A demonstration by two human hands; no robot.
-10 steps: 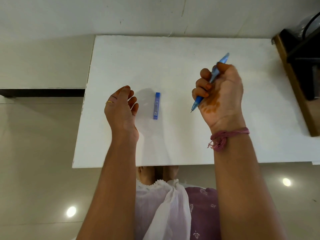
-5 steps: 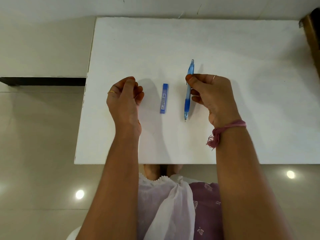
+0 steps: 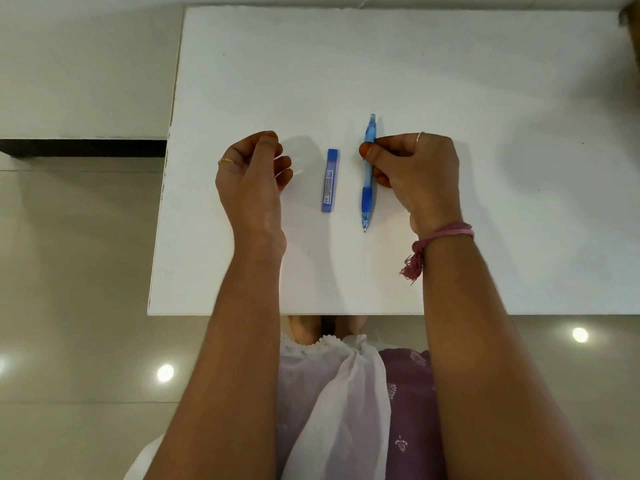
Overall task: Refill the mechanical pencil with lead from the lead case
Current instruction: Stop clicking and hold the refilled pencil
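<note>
A blue mechanical pencil lies lengthwise on the white table, tip pointing toward me. My right hand pinches its upper barrel between thumb and fingers. Just left of the pencil, a slim blue lead case lies flat, parallel to it. My left hand rests on the table to the left of the case, fingers loosely curled, holding nothing and not touching the case.
The table's near edge runs just in front of my forearms, its left edge close to my left hand. A brown wooden piece of furniture shows at the top right corner. Tiled floor lies below.
My right hand has brought the pencil from a raised, tilted fist grip down flat onto the table beside the lead case. The left hand has barely shifted.
</note>
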